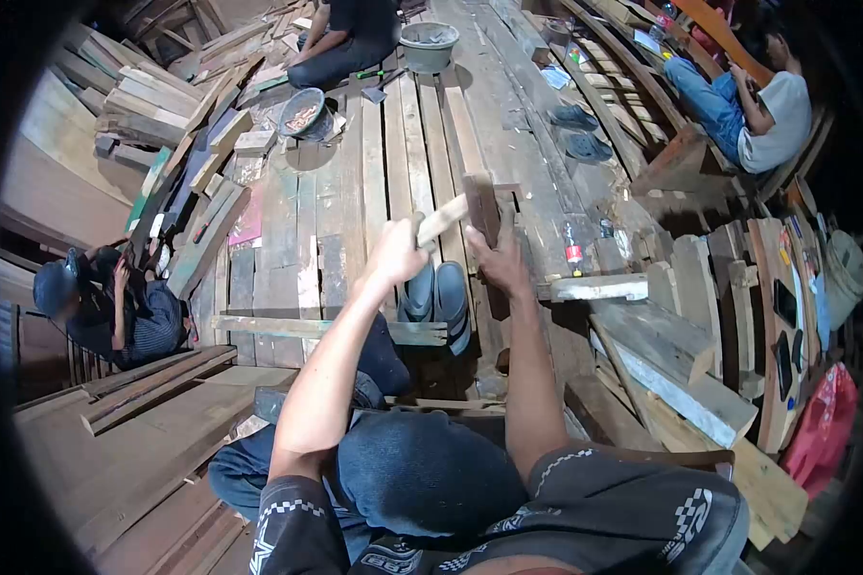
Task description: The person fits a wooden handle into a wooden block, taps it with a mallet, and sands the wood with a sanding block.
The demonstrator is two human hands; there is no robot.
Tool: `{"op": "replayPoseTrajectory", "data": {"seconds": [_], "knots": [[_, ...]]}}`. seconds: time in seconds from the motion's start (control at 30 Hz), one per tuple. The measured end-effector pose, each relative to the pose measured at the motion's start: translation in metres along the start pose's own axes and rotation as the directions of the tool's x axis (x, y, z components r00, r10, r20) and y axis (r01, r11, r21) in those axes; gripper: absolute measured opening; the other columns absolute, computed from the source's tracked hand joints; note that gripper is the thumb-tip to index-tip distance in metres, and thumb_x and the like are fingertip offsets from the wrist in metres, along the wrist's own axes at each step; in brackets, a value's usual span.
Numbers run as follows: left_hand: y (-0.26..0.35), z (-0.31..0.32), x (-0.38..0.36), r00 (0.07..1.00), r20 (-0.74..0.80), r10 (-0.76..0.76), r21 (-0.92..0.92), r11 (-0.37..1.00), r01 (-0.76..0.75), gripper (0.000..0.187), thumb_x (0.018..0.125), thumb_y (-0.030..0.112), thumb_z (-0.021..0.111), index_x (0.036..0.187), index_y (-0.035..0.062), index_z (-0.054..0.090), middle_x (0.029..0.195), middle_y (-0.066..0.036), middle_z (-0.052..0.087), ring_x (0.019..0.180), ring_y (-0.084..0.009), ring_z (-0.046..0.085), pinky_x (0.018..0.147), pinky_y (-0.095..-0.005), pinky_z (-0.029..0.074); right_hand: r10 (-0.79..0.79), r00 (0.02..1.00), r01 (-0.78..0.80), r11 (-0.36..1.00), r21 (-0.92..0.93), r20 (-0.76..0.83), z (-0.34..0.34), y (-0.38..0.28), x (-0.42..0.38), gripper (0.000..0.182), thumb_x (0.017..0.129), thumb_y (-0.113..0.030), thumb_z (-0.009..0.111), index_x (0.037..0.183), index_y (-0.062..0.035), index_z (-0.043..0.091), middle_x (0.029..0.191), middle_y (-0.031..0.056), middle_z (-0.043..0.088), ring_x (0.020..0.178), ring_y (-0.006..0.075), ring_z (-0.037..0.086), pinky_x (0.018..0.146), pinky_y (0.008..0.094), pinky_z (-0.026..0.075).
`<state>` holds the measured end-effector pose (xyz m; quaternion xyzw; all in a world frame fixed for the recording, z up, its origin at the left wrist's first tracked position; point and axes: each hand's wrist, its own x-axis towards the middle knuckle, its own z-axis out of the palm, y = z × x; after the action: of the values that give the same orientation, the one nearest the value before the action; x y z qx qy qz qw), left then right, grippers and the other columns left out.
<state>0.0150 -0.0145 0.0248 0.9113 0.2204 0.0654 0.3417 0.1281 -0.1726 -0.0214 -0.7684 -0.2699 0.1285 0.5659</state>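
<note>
My left hand (400, 253) is wrapped round the lower end of a pale, flat wooden stick (443, 218) that slants up to the right. In my right hand (501, 257) is a dark wooden block (481, 206), gripped along its side and tilted upward. The stick's far end meets the block in this view, and part of it is hidden behind it. Below both hands, a pair of grey sandals (451, 297) rests on the plank floor (355, 211).
A bucket (428, 48) and a tub of wooden pieces (302, 113) stand ahead. One person (350, 48) sits in front, another (772, 105) at right, a third (129, 302) at left. Stacked timber (149, 101) lines the left; a bottle (573, 249) stands right of my hands.
</note>
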Motion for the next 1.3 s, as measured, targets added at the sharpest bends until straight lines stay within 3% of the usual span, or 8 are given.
{"op": "replayPoseTrajectory", "data": {"seconds": [0.13,0.23,0.43,0.53,0.7,0.83,0.9,1.3], "knots": [[0.011,-0.001,-0.006,0.996,-0.053,0.066,0.069,0.996,-0.062,0.034,0.074,0.011,0.067,0.105,-0.0005,0.058,0.086,-0.029,0.064,0.087,-0.0448,0.063,0.076,-0.0476,0.052,0.206,0.959,-0.174,0.97,-0.169,0.195,-0.013,-0.043,-0.007,0.079,0.085,-0.034,0.065,0.147,-0.0071,0.024,0.123,0.0316,0.054,0.115,0.0437,0.054,0.099,0.0454,0.041],[0.005,-0.009,-0.004,0.996,-0.004,0.09,0.071,0.993,-0.09,0.034,0.074,0.011,0.068,0.104,-0.0003,0.058,0.085,-0.028,0.063,0.088,-0.0441,0.062,0.076,-0.0475,0.051,-0.068,0.989,0.089,0.983,-0.158,0.131,-0.007,-0.008,-0.001,0.076,0.086,-0.032,0.064,0.147,-0.0073,0.025,0.119,0.0298,0.057,0.113,0.0437,0.056,0.095,0.0448,0.044],[0.004,-0.004,-0.005,0.996,0.002,0.087,0.006,0.996,-0.087,0.031,0.073,0.011,0.068,0.1,-0.0016,0.059,0.084,-0.029,0.063,0.088,-0.0447,0.062,0.076,-0.0485,0.05,0.058,0.997,-0.06,0.997,0.041,0.041,-0.003,-0.001,0.001,0.073,0.086,-0.028,0.064,0.143,-0.0003,0.029,0.111,0.0266,0.063,0.105,0.0364,0.062,0.09,0.0417,0.048],[0.002,-0.006,-0.003,0.999,0.009,0.052,-0.009,0.999,-0.052,0.031,0.072,0.01,0.068,0.099,-0.002,0.06,0.084,-0.029,0.063,0.088,-0.0438,0.062,0.075,-0.0473,0.049,0.025,0.991,-0.026,1.0,0.013,0.131,-0.007,-0.021,-0.002,0.07,0.088,-0.025,0.062,0.144,-0.0006,0.029,0.08,0.0178,0.066,0.065,0.0269,0.066,0.058,0.0369,0.052],[0.009,-0.007,-0.005,0.998,0.046,0.045,0.012,0.999,-0.046,0.03,0.071,0.01,0.07,0.098,-0.001,0.061,0.084,-0.027,0.063,0.088,-0.0428,0.062,0.072,-0.0465,0.049,0.241,0.967,-0.252,0.95,0.184,0.082,-0.008,-0.013,-0.002,0.032,0.089,-0.026,0.062,0.104,0.0022,0.06,0.074,0.0133,0.068,0.069,0.0187,0.067,0.067,0.0342,0.049],[0.008,-0.007,-0.004,0.998,0.019,0.058,0.019,0.998,-0.058,0.028,0.071,0.011,0.07,0.094,-0.0019,0.061,0.083,-0.028,0.062,0.087,-0.0425,0.063,0.071,-0.0467,0.049,0.06,0.995,-0.071,0.985,0.156,0.078,-0.003,-0.007,0.002,0.03,0.088,-0.026,0.061,0.098,0.0028,0.063,0.072,0.0116,0.068,0.067,0.0185,0.065,0.067,0.0342,0.049],[0.005,-0.01,-0.002,0.998,0.012,0.06,0.012,0.998,-0.06,0.029,0.07,0.011,0.07,0.094,-0.0023,0.061,0.082,-0.027,0.063,0.086,-0.0424,0.063,0.071,-0.0458,0.049,0.06,0.987,-0.081,0.987,0.14,0.147,-0.007,-0.027,-0.005,0.034,0.088,-0.027,0.065,0.105,0.0019,0.058,0.066,0.0094,0.063,0.041,0.0162,0.055,0.037,0.0313,0.044],[-0.009,-0.004,-0.003,0.995,0.08,0.058,-0.017,0.998,-0.057,0.033,0.07,0.013,0.067,0.1,-0.0014,0.062,0.091,-0.027,0.064,0.092,-0.0444,0.06,0.077,-0.0475,0.048,0.142,0.939,-0.118,0.989,-0.093,0.313,-0.007,-0.019,-0.006,0.044,0.084,-0.038,0.067,0.101,0.0035,0.063,0.07,0.0148,0.065,0.059,0.0231,0.064,0.055,0.039,0.05]]}}
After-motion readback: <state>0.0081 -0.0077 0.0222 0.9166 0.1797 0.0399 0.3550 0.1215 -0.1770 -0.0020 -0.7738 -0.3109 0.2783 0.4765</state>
